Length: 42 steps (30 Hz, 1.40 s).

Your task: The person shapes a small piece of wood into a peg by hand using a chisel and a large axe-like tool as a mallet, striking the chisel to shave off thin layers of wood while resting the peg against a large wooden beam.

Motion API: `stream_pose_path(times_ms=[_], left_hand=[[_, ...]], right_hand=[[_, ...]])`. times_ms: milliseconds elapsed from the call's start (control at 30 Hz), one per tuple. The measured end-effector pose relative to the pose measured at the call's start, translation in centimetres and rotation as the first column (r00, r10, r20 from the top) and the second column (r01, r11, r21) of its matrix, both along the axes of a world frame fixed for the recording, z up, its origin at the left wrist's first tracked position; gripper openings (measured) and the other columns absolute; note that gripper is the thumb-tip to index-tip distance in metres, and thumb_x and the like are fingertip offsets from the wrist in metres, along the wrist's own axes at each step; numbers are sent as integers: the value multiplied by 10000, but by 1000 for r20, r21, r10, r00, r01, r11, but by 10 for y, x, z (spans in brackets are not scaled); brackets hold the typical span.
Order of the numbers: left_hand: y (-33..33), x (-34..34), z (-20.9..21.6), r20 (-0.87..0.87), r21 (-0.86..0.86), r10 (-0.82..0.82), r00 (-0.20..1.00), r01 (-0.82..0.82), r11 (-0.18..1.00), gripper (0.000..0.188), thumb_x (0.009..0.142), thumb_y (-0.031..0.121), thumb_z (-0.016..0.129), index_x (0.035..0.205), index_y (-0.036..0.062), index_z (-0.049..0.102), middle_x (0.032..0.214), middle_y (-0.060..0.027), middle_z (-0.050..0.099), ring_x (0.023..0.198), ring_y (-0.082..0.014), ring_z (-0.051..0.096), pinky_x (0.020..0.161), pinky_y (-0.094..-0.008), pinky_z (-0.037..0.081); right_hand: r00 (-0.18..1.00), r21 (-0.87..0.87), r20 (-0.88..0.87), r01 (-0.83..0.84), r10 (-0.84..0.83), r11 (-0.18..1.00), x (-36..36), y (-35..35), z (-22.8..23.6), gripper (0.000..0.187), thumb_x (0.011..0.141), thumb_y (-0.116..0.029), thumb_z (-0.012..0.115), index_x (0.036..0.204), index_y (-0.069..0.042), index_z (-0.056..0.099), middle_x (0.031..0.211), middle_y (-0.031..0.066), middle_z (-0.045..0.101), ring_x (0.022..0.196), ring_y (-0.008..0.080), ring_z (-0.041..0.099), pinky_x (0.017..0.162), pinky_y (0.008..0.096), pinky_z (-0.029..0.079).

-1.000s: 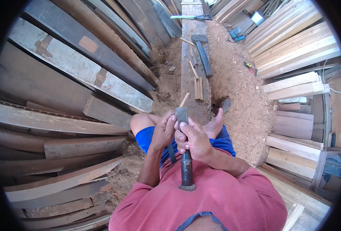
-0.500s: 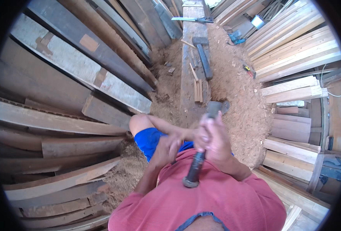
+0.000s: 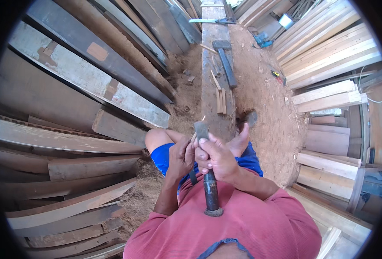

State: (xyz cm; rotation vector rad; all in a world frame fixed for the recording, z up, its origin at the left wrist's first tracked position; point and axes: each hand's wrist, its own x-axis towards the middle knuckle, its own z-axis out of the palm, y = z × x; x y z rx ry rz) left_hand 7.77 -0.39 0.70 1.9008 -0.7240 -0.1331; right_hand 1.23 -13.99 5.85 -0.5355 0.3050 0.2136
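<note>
My right hand [image 3: 219, 159] is closed around a chisel [image 3: 211, 194], just below its wide grey blade. The chisel's dark handle points back at my chest, its butt end against the red shirt. My left hand [image 3: 182, 156] is beside it, fingers pinched on a thin wooden stick [image 3: 194, 137]. That stick meets the blade's left side; most of it is hidden by my fingers and the blade. A small pale wood tip [image 3: 204, 118] shows just past the blade's end. Whether it belongs to the same stick I cannot tell.
On the plank bench [image 3: 212, 86] ahead lie a hammer [image 3: 228, 71], several short wooden sticks [image 3: 221, 101] and a handsaw [image 3: 212, 20]. A blue power tool [image 3: 263, 41] and a red-and-yellow tool [image 3: 278, 77] rest on the sawdust. Stacked boards [image 3: 66, 129] line both sides.
My right hand and the chisel have shifted left; the blade now tilts left beside my left hand. My left hand has risen to meet it, and the stick now shows.
</note>
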Motion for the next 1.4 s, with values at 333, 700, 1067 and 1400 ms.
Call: stream_pose_path(times_ms=[333,700,1067,1400], left_hand=[[31,-37,-24,-649,-215,-109,753,-43,976,401,1039,335,382,837,36,555,544,28,431,491,-58,394,469,-235,324],[5,6,-10,-528,-257,-209,823,79,963,340,1037,263,374,817,47,517,618,12,471,548,-99,446,508,-285,362],[13,-21,-22,-669,-281,-179,721,-21,960,284,1029,229,402,894,33,556,641,16,459,569,-59,415,509,-243,339],[-14,-12,-19,-718,-446,-393,575,54,893,370,1034,360,400,958,38,564,595,33,398,499,-61,355,459,-219,282]], right_hand=[[967,-64,6,256,-257,964,-21,-35,18,146,1011,-229,422,1015,-90,464,650,-27,415,420,61,354,396,248,378],[1000,-47,-21,21,-22,999,-6,-3,8,161,1013,-225,413,991,-77,469,645,-25,428,445,57,380,424,249,404],[979,-606,120,203,-165,769,1,-67,-4,151,979,-209,523,1001,-60,526,649,-24,479,461,36,398,416,210,376],[955,-805,258,298,-149,513,24,-63,-18,127,925,-180,640,895,-72,581,594,-73,467,483,4,428,425,193,359]])
